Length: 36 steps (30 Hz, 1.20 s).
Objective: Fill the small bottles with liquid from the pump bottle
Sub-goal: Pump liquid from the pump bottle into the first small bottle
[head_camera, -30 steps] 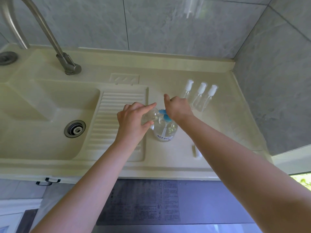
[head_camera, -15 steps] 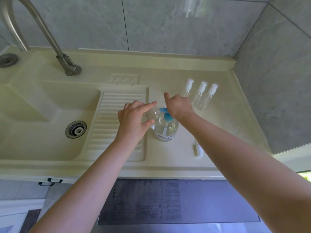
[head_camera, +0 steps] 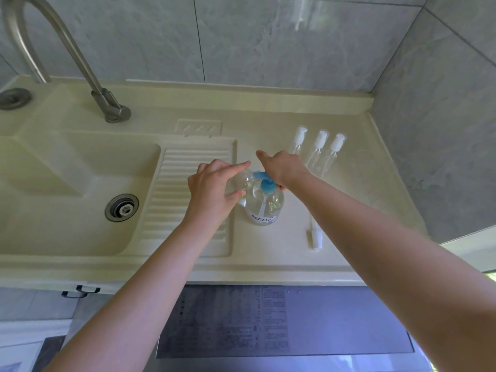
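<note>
A clear pump bottle [head_camera: 264, 208] with a blue pump head [head_camera: 267, 184] stands on the cream counter beside the washboard. My left hand [head_camera: 214, 189] grips a small clear bottle [head_camera: 240, 181], tilted with its mouth against the blue spout. My right hand [head_camera: 281, 169] sits on top of the pump head, index finger stretched forward, other fingers curled. Three small clear bottles with white spray caps [head_camera: 319, 150] stand in a row behind my right hand. A loose white spray cap with its tube [head_camera: 314, 234] lies on the counter to the right of the pump bottle.
A sink basin with a metal drain [head_camera: 122, 207] lies to the left, the ribbed washboard [head_camera: 188, 194] beside it. A curved metal faucet [head_camera: 80, 63] rises at the back left. Grey tiled walls close the back and the right [head_camera: 442, 130].
Both hands stay at the pump bottle. The small bottle remains held at the spout, and my right hand has shifted only slightly on the pump head.
</note>
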Tool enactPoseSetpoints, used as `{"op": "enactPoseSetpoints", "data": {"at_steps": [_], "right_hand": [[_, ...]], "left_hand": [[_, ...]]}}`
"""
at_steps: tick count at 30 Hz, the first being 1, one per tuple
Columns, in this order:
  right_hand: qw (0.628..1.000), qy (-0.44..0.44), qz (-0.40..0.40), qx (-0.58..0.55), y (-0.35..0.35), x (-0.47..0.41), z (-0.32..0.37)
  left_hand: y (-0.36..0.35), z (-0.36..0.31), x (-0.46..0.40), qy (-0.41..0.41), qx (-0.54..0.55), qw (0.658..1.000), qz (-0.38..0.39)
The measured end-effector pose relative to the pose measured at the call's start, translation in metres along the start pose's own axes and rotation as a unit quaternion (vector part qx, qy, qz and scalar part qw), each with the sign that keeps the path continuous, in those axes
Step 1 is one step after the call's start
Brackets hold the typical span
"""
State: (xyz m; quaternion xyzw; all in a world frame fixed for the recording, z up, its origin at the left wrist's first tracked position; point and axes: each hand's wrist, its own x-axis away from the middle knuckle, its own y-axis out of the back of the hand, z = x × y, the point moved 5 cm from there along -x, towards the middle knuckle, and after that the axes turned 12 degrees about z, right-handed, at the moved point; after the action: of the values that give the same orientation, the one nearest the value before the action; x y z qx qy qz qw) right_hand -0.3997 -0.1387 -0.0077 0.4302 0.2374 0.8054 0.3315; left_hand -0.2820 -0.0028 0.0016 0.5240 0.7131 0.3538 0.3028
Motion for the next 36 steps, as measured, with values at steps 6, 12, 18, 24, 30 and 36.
{"op": "enactPoseSetpoints", "data": {"at_steps": [6,12,18,24,30,36], "right_hand": [[0.998,0.020,-0.049,0.032,-0.004,0.006,0.004],[1.000,0.009,-0.007,0.013,-0.006,0.004,0.002],[1.000,0.005,-0.014,-0.022,-0.002,0.001,0.000],[0.999,0.008,-0.003,-0.034,-0.002,0.005,0.001],[1.000,-0.003,-0.005,-0.019,-0.003,-0.002,-0.001],[1.000,-0.002,-0.002,-0.001,-0.003,-0.001,0.000]], "left_hand": [[-0.002,0.004,-0.003,-0.036,0.061,0.997,-0.006],[0.001,0.005,-0.001,-0.044,0.129,0.991,-0.016],[0.003,0.007,0.002,-0.064,0.181,0.981,-0.002],[0.002,0.015,0.003,-0.046,0.210,0.977,0.008],[0.001,0.021,-0.001,-0.016,0.205,0.978,0.025],[0.004,0.036,-0.003,-0.027,0.249,0.967,0.052]]}}
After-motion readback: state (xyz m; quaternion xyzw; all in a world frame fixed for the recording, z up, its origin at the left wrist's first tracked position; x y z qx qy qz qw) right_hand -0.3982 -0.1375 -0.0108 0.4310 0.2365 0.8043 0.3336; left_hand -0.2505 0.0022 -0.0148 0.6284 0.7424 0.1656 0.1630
